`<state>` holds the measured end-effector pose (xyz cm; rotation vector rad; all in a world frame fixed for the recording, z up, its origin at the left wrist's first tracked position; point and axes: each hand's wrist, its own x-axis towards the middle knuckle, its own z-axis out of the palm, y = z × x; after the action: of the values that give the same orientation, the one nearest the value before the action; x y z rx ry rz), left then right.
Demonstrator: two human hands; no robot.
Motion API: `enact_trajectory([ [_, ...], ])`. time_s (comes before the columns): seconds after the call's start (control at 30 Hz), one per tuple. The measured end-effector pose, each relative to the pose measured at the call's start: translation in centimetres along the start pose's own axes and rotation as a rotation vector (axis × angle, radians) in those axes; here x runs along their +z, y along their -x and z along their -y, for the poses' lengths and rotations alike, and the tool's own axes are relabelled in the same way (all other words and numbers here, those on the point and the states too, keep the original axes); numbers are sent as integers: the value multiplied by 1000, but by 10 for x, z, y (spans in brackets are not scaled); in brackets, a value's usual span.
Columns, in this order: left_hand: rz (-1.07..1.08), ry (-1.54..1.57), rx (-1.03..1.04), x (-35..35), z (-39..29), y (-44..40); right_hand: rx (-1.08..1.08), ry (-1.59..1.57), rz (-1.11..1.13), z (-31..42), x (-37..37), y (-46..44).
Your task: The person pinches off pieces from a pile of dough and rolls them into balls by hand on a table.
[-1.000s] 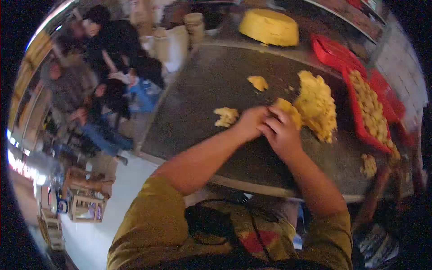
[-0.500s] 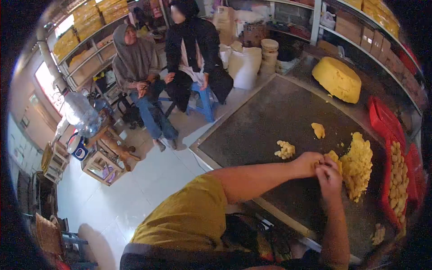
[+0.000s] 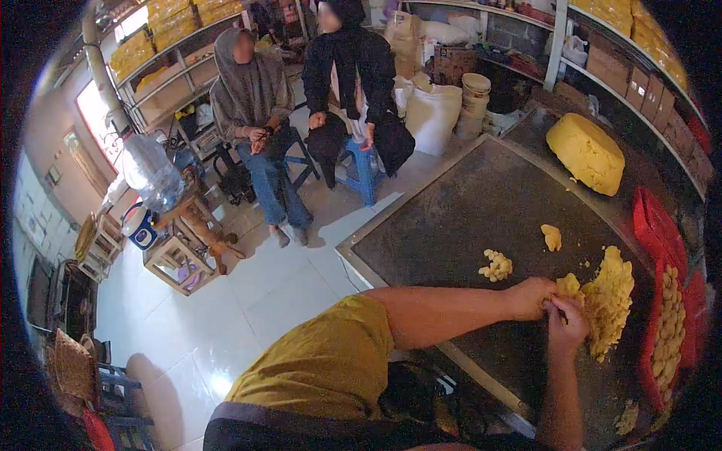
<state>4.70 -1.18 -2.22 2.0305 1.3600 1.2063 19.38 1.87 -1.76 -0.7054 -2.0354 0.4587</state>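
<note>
Both my hands meet over the dark tabletop (image 3: 451, 203). My left hand (image 3: 529, 299) is closed around a lump of yellow dough (image 3: 569, 286), part of which shows past the fingers. Against it, my right hand (image 3: 568, 326) has its fingertips pinched together at the same dough; what lies between them is mostly hidden. Just right of the hands spreads a crumbly heap of yellow dough (image 3: 611, 301). A cluster of small dough pieces (image 3: 495, 266) and a single loose dough piece (image 3: 551, 237) lie beyond my left wrist.
A large rounded dough block (image 3: 587, 154) sits at the table's far side. Along the right stands a red tray (image 3: 648, 331) with many small shaped dough pieces (image 3: 666, 331). Two people (image 3: 256, 128) sit on stools across the floor. Shelves with boxes (image 3: 602, 64) line the back.
The whole view has shifted, so the scene sits farther right and mostly lower. My hands stay together at the dough, with the right fingers slightly lower against the left fist.
</note>
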Motion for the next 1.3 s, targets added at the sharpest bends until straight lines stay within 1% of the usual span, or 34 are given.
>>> enact_trajectory([
  [0.03, -1, 1, 1, 1, 1, 0, -1, 2, 0, 5, -1, -1],
  [0.1, 0, 53, -41, 3, 2, 2, 100, -49, 17, 22, -5, -4],
  [0.13, 0, 54, -42, 3, 0, 3, 101, -47, 18, 23, -5, -6],
  [0.2, -35, 186, 96, 4, -3, 3, 381, -240, 69, 24, -6, -7],
  [0.23, -33, 188, 97, 6, -2, 2, 384, -238, 67, 25, -7, -8],
  [0.3, -14, 176, 35, 10, 7, 1, 301, -174, 89, 27, -12, -9],
  [0.33, -14, 177, 35, 14, 13, 1, 302, -173, 89, 30, -15, -9],
  [0.4, -64, 281, -16, 15, 18, 1, -312, 253, 112, 36, -18, -11],
  [0.43, -69, 281, -17, 14, 19, 1, -316, 252, 115, 36, -15, -10],
  [0.5, -191, 294, 121, 9, 20, 3, -280, 174, 136, 32, -6, -6],
  [0.53, -189, 291, 125, 9, 17, 3, -281, 176, 131, 28, -5, -5],
  [0.6, -203, 325, 2, 11, 13, 1, -71, -74, 116, 22, -7, -7],
  [0.63, -203, 326, 4, 10, 14, 1, -71, -72, 115, 25, -9, -8],
  [0.7, -212, 172, 143, 12, 18, 3, -95, 123, 213, 38, -16, -9],
  [0.73, -212, 177, 142, 17, 28, 2, -93, 126, 216, 37, -14, -10],
  [0.8, -140, 78, 116, 27, 47, -4, -298, 216, 177, 33, -8, -10],
  [0.83, -132, 77, 123, 17, 29, -2, -294, 220, 169, 29, -9, -10],
  [0.9, -115, 219, -68, -1, -2, 5, -89, 40, 258, 17, -13, -8],
  [0.93, -100, 222, -71, -1, 2, 4, -75, 39, 252, 15, -14, -7],
  [1.0, -186, 102, 52, 8, 12, 1, 179, -272, 67, 12, -21, -12],
  [1.03, -182, 165, 62, 7, 14, 0, 201, -250, 62, 18, -25, -15],
  [1.07, -174, 238, 71, 6, 17, 0, 364, -330, 118, 31, -28, -20],
  [1.1, -177, 405, -6, 9, 17, 1, 392, -379, 147, 36, -29, -21],
  [1.13, -22, 658, -275, -7, -6, 3, 421, -427, 175, 40, -30, -22],
  [1.17, 138, 650, -403, -16, -8, -2, 316, -444, 193, 33, -23, -18],
  [1.2, 154, 802, -421, -15, -11, 2, 272, -354, 195, 25, -16, -14],
  [1.23, 245, 932, -383, -19, -14, 2, 227, -269, 205, 19, -12, -11],
  [1.27, 211, 899, -414, -16, -19, 4, 300, -295, 257, 18, -14, -9],
  [1.3, 243, 945, -434, -21, -30, 5, 364, -326, 304, 19, -15, -10],
])
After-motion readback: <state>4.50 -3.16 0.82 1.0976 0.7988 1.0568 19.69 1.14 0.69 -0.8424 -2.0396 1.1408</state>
